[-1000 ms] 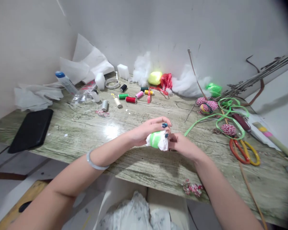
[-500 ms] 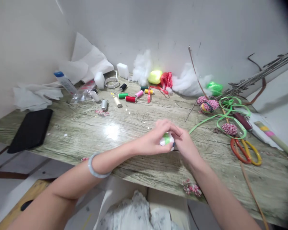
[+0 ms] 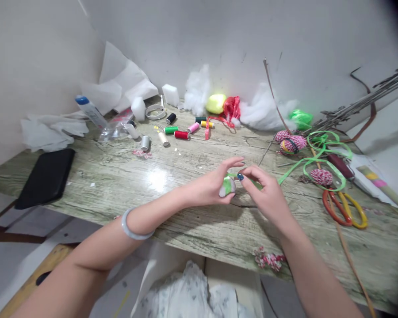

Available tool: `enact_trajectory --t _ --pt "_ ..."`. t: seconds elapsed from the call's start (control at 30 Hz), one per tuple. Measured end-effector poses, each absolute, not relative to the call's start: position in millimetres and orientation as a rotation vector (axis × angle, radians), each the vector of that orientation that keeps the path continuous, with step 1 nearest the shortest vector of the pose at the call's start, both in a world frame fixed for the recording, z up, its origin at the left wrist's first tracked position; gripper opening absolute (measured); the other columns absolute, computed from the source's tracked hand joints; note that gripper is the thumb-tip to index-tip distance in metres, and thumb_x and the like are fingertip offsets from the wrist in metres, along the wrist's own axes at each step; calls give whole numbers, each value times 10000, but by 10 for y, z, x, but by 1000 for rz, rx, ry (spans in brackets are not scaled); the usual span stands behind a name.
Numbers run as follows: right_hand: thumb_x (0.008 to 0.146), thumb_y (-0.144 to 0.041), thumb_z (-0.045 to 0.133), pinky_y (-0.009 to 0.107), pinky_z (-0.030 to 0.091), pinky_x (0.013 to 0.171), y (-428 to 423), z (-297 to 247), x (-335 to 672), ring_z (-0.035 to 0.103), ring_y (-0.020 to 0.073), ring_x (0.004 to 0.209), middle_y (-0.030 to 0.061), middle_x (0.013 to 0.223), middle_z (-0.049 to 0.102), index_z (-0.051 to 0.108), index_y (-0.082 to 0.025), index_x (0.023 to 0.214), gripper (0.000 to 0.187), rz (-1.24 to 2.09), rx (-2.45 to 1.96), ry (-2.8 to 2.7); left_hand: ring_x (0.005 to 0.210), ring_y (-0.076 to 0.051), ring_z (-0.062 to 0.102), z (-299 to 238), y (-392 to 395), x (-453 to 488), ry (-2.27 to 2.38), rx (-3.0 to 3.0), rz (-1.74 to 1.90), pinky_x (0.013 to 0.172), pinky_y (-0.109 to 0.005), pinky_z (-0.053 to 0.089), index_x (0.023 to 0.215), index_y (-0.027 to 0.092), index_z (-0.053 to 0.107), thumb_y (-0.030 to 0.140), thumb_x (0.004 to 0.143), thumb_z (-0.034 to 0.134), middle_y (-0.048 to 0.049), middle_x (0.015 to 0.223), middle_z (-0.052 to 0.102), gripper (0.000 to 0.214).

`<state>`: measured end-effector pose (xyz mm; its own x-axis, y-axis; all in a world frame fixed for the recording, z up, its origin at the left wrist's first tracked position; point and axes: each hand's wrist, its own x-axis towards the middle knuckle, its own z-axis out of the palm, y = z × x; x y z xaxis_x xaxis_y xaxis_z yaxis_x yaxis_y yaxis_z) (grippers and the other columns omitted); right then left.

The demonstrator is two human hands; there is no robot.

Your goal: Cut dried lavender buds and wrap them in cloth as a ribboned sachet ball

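Note:
My left hand [image 3: 215, 183] is closed round a small white ball wrapped with green ribbon [image 3: 227, 186], held just above the wooden table [image 3: 119, 176]. My right hand [image 3: 268, 192] meets it from the right, thumb and fingers pinched on the green ribbon at the ball. The green ribbon [image 3: 313, 161] trails off to the right across the table in loose loops. A pale bangle [image 3: 131, 227] is on my left wrist.
Thread spools [image 3: 181, 134] lie at the back middle, with white stuffing [image 3: 262, 112] against the wall. Red-and-yellow scissors [image 3: 343, 207] and pink-white twine balls [image 3: 292, 143] lie right. A black case [image 3: 46, 176], a bottle [image 3: 91, 112] and white sheets sit left. Pink scraps [image 3: 268, 259] lie near the front edge.
Both hands have shifted right and a little away from me. The white wrap that stuck out below the ball is now tucked in, and less of the ball shows.

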<state>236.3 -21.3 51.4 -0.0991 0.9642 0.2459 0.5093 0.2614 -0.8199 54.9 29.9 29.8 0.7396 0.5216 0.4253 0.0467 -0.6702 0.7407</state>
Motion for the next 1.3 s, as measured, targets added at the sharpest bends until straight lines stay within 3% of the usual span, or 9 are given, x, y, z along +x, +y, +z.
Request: enact_trajectory --t 0.1,0.27,0.47,0.57,0.7,0.83,0.93,1.03,1.3 --pt "888 -284 475 302 404 806 -223 541 2407 560 183 884 25 909 610 585 -223 883 125 832 -1312 -1727 1301 -257 446 297 318 522 450 2259 866 1046 -401 414 1425 244 139 116 758 607 -170 1456 349 824" --pt "834 -358 590 324 432 819 -223 575 2480 592 215 955 37 991 669 636 -231 931 166 966 -1433 -1705 1136 -234 571 285 317 509 442 2277 831 952 -376 470 1418 242 176 109 761 602 -170 1411 425 795" --pt "863 -427 540 304 466 717 -197 628 2546 610 179 741 24 743 662 684 -192 838 277 1104 -1394 -1683 1071 -222 596 267 315 516 407 2316 843 923 -360 480 1418 247 198 118 751 612 -152 1361 473 796" --pt "851 -334 589 289 461 719 -229 650 2527 616 169 771 13 785 670 684 -211 835 157 879 -1298 -1800 1130 -228 561 279 301 517 378 2291 905 931 -353 478 1422 261 166 138 744 633 -144 1363 448 832" --pt "851 -207 604 284 434 721 -320 657 2434 593 156 767 24 788 661 664 -207 813 72 233 -1173 -1925 1171 -227 526 315 310 523 402 2212 868 963 -355 443 1425 233 156 164 761 643 -139 1290 490 827" --pt "853 -194 604 273 413 673 -386 608 2328 576 141 719 17 767 651 649 -207 840 49 76 -1187 -2037 1003 -208 563 368 393 505 463 2214 729 903 -352 422 1249 195 436 276 781 688 -97 1067 605 538" --pt "877 -211 573 256 412 652 -407 553 2259 567 125 698 5 748 621 638 -208 824 84 270 -1228 -1917 907 -185 539 417 456 466 420 2160 674 837 -318 412 978 174 573 368 729 741 -64 953 599 358" --pt "900 -275 547 232 434 608 -428 501 2187 555 106 637 -17 715 593 627 -219 847 111 683 -1246 -1664 821 -147 518 439 485 431 435 1923 721 746 -270 413 919 170 566 400 757 706 -38 901 563 314" --pt "883 -370 563 228 493 645 -475 430 1941 580 106 634 -20 677 615 618 -218 837 167 1217 -1132 -1360 726 -135 531 335 475 479 513 1539 916 634 -242 410 910 170 556 721 741 514 -44 844 564 578"
